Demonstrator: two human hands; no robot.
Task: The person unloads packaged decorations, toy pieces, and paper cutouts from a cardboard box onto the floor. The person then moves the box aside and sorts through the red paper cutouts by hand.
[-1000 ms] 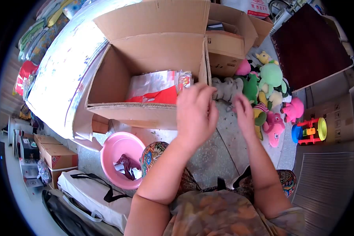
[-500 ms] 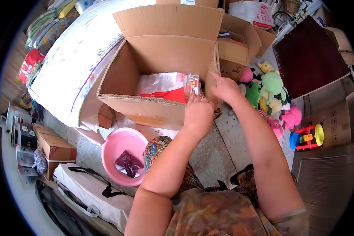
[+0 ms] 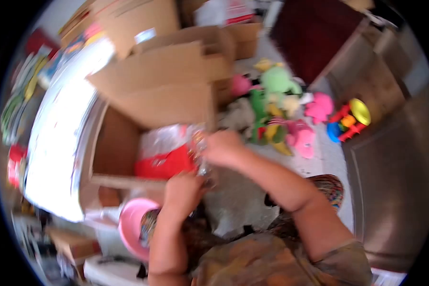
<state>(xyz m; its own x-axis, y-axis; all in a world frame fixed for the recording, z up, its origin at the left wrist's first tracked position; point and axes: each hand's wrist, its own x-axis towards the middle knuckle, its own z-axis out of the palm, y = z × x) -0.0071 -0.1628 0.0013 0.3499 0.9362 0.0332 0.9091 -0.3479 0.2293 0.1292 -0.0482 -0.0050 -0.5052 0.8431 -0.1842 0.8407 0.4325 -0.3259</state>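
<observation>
Left hand (image 3: 183,186) curled at the near edge of the carton (image 3: 113,143), right end; right hand (image 3: 223,148) curled by its right edge. Too blurred to tell whether I grip anything. Shiny packets (image 3: 198,141) sit between my hands, which block the near right corner. Red sheet (image 3: 164,163) lies inside, just left. Plush toys (image 3: 277,80) past the right edge; dark red board (image 3: 312,35) farther.
</observation>
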